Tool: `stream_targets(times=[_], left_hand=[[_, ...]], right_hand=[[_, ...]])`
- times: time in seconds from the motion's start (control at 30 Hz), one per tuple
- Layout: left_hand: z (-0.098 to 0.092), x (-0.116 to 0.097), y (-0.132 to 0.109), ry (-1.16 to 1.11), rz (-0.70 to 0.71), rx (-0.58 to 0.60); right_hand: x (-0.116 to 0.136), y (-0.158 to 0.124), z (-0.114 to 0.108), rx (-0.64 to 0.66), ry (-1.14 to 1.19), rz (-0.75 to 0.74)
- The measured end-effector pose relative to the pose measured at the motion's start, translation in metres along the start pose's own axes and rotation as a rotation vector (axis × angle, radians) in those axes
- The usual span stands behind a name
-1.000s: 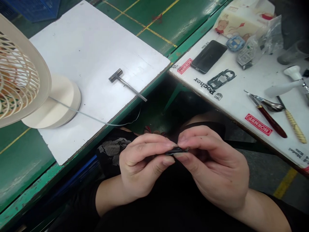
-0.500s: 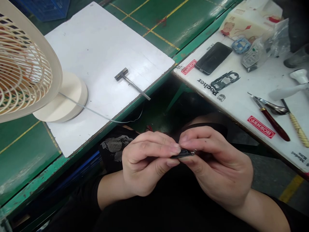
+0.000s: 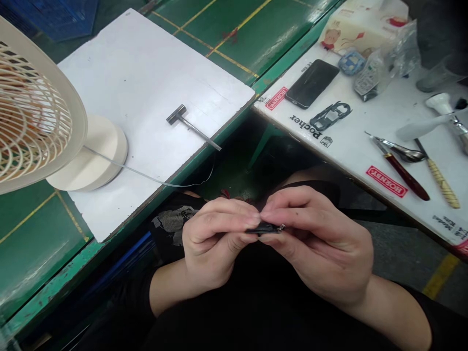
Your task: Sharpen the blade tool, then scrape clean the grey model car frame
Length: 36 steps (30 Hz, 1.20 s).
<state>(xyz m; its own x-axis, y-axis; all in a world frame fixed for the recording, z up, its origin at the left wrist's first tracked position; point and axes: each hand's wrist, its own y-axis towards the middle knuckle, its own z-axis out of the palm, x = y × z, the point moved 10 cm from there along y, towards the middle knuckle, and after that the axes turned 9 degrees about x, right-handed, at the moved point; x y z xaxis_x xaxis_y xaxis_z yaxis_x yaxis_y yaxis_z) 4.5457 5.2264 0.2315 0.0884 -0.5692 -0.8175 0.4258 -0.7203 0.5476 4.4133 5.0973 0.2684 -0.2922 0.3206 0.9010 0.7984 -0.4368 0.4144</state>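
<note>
Between my two hands is a small black part with a bit of shiny metal at its right end; most of it is hidden by fingers, and its kind cannot be made out. My left hand pinches its left end between thumb and fingers. From the right, my right hand grips it with the thumb below and fingertips on top. The fingertips of both hands nearly meet above it. The hands are over my lap, in front of the gap between two tables.
On the right table lie a phone, a dark toy car frame, a blue toy car body, a red-handled tool, a yellow-handled tool and plastic bags. A fan and a T-shaped metal tool are on the white board.
The view has shifted slightly, so the tables and tools sit further left. Both hands keep their pinch on the black part, and its metal end shows a little more.
</note>
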Motion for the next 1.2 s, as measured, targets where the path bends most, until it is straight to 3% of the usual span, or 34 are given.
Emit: stream_targets(times=[0.17, 0.57, 0.83, 1.03, 1.2], left_hand=[[-0.002, 0.002, -0.002, 0.02, -0.022, 0.005], [0.007, 0.009, 0.004, -0.174, -0.029, -0.026], [0.01, 0.009, 0.005, -0.185, -0.014, -0.014], [0.017, 0.012, 0.003, -0.255, -0.022, 0.014], [0.017, 0.014, 0.001, -0.233, -0.052, -0.01]], right_hand=[[-0.003, 0.001, 0.003, 0.012, 0.057, 0.003], [0.001, -0.004, 0.006, -0.021, 0.044, -0.003], [0.015, 0.001, 0.008, 0.025, -0.028, -0.127], [0.015, -0.006, 0.009, -0.129, 0.057, -0.219], [0.013, -0.008, 0.009, -0.116, 0.081, -0.211]])
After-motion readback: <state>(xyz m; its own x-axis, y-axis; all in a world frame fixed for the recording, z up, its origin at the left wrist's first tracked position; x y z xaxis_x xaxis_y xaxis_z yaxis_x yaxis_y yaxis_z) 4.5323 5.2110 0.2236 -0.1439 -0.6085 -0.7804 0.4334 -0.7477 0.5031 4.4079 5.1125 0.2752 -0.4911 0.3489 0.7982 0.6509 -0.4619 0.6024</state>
